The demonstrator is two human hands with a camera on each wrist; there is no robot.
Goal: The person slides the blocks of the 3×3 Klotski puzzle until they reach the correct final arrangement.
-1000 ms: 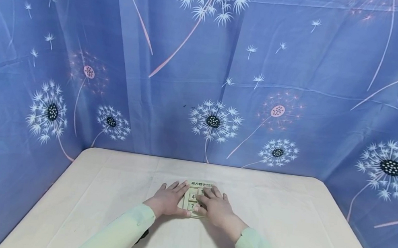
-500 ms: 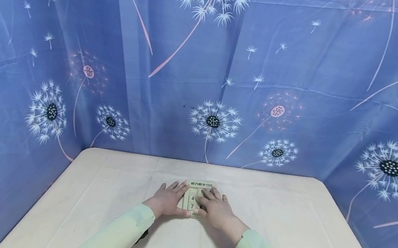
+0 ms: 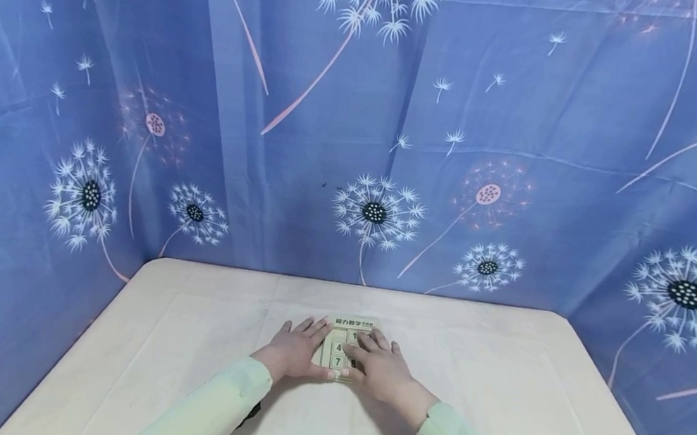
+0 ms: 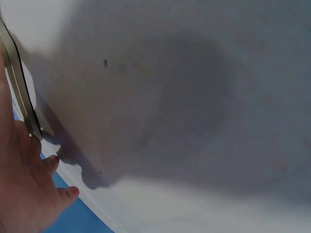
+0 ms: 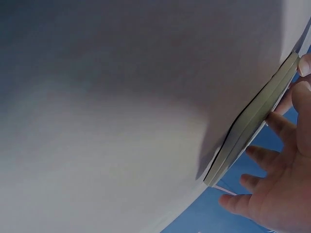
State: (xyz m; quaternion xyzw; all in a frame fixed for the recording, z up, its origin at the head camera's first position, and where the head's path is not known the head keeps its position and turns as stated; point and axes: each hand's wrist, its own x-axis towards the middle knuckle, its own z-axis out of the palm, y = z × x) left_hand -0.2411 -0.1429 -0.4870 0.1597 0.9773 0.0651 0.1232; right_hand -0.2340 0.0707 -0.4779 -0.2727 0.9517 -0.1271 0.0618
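Observation:
A pale green number slide puzzle (image 3: 326,351) lies flat on the table, dark lettering along its far edge. Tiles 1 (image 3: 353,336), 4 (image 3: 338,347), 7 (image 3: 337,362) and 8 (image 3: 354,363) show; a slot at the upper left has no tile. My left hand (image 3: 295,351) rests along the left rim, fingers extended and thumb on the near edge. My right hand (image 3: 386,370) lies over the right part, hiding other tiles; its index fingertip touches tile 4, the thumb near tile 7. Both wrist views show the puzzle's side edge (image 5: 245,126) beside spread fingers.
A cream cloth covers the table (image 3: 207,344). Behind and at both sides hangs a blue curtain (image 3: 296,233) with dandelion prints, meeting the table's far edge. Light green sleeves (image 3: 214,402) cover both forearms.
Tile 4 has slid slightly toward me, closer to tile 7. The right thumb has shifted a little nearer, and more of tile 8 shows. The left hand stays in place.

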